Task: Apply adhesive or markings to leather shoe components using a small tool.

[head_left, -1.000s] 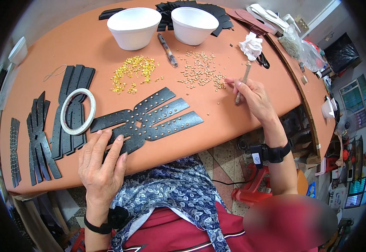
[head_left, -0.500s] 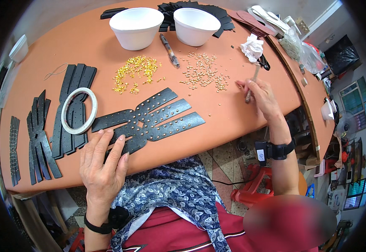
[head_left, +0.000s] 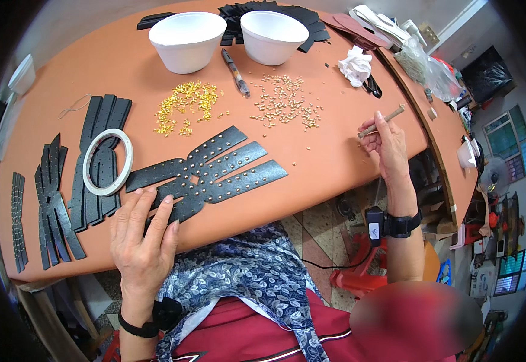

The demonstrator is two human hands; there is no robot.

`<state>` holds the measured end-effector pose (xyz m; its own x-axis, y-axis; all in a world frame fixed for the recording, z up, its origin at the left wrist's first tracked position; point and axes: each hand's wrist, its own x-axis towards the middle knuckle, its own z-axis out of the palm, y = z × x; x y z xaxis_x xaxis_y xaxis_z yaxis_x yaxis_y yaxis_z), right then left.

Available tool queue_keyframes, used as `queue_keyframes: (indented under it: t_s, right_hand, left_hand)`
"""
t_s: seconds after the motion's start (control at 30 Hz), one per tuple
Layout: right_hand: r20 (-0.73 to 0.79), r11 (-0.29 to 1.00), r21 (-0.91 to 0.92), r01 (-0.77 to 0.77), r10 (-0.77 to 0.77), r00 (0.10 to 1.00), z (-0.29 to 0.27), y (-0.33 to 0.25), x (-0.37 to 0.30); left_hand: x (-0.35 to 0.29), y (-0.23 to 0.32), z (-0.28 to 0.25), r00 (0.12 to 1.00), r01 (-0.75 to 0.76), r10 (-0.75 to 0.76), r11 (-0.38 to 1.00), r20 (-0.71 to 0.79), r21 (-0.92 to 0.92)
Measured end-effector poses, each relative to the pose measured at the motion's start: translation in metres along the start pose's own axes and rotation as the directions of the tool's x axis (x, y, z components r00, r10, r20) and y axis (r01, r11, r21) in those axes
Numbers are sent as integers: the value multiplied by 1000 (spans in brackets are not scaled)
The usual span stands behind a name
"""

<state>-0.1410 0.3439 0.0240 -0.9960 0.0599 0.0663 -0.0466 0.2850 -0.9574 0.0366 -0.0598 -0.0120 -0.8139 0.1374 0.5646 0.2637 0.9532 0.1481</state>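
Note:
My left hand lies with its fingers stretched out, the fingertips resting on the lower left part of a black studded strap piece. The piece lies flat, its several strips fanning to the right and dotted with small metal studs. At the table's right side, my right hand is raised, fingers closed round a thin brown stick that slants up to the right. Nearer the middle lie loose copper-coloured studs and a pile of gold-coloured ones.
A roll of white tape rests on stacked black strap pieces. Two white bowls stand at the back, with a pen before them. Crumpled white paper and black scissors-like handles lie back right.
My right hand has turned, swinging the stick from nearly upright to a flatter slant. My left hand stays on the strap piece. The whole view has shifted slightly.

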Motion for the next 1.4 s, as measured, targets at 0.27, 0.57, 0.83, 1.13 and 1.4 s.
queue_keyframes:
  t_s: [0.27, 0.57, 0.83, 1.13, 1.4]
  right_hand:
    - [-195, 948, 308, 79, -18, 981, 10, 18, -9]
    - [-240, 953, 248, 175, -115, 964, -15, 19, -18]
    - [-189, 995, -22, 101, -104, 976, -8, 21, -31]
    - [-121, 975, -166, 148, -169, 978, 0, 22, -28]
    - [-55, 826, -541, 157, -221, 974, -5, 24, -19]
  left_hand:
    - [-1, -1, 1, 1000, -6, 5, 1000, -9, -17]
    - [0, -1, 0, 1000, -11, 11, 1000, 7, -30]
    - [0, 0, 0, 1000, -7, 7, 1000, 16, -17]
    - [0, 0, 0, 1000, -7, 8, 1000, 8, -13]
    - [0, 1, 1, 1000, 0, 0, 1000, 0, -21]
